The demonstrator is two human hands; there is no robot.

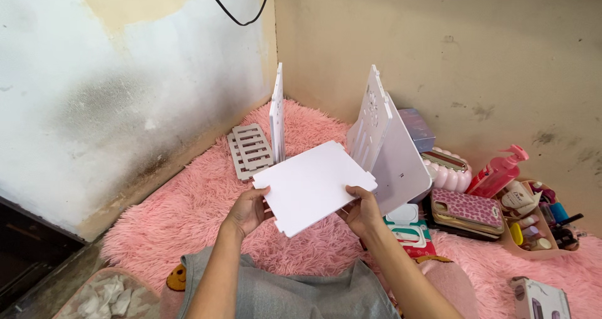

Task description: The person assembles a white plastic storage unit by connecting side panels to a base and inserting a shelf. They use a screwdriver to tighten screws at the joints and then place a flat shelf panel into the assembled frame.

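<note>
Two hands grip your flat white panel, left hand at its 8 o'clock edge and right hand at 4, fingers pinching it, between two upright side panels, slatted piece unfitted at 11.

white panel, pink shaggy rug, leopard-print pink case
</note>
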